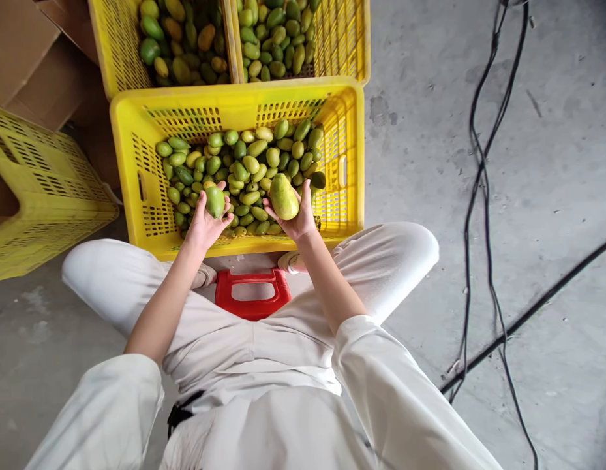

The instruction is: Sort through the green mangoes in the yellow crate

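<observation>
I sit over a yellow slatted crate filled with several green mangoes. My left hand is closed around a small round green mango, held palm up above the crate's near side. My right hand cradles a larger yellow-green mango, fingers curled under it, just right of the left hand. Both hands hover over the fruit pile near the front rim.
Two more yellow crates of mangoes stand behind. A yellow crate lies at the left, cardboard behind it. A red stool shows between my knees. Black cables run across the concrete floor at right.
</observation>
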